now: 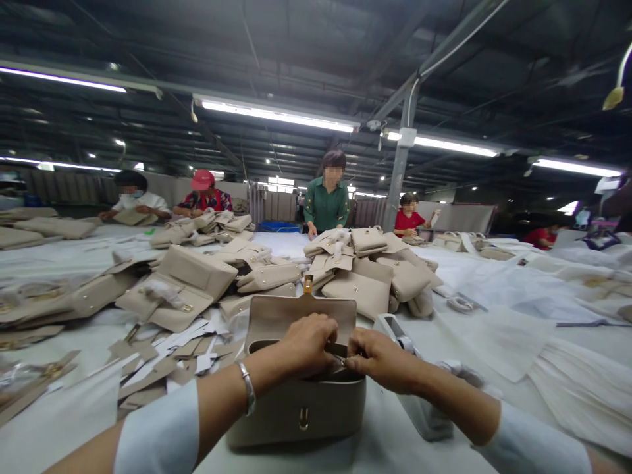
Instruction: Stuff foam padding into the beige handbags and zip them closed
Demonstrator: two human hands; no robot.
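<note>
A beige handbag [269, 415] stands upright in front of me, its flap [301, 313] raised at the back and a gold clasp fitting on its front. My left hand [312, 339] is closed over the bag's mouth, with fingers curled inside the opening; what they grip is hidden. From the right, my right hand [378, 359] reaches to the same opening, thumb and fingers pinched on a small shiny metal piece [342, 361], perhaps a zipper pull. The hands are close together.
Beige bags lie piled beyond mine [358, 289] and to the left [180, 283]. Loose card and paper pieces [153, 375] cover the left side. A grey-white tool [427, 418] lies beside the bag. White sheets [582, 388] spread right. Several people work across the table, one in green [326, 201].
</note>
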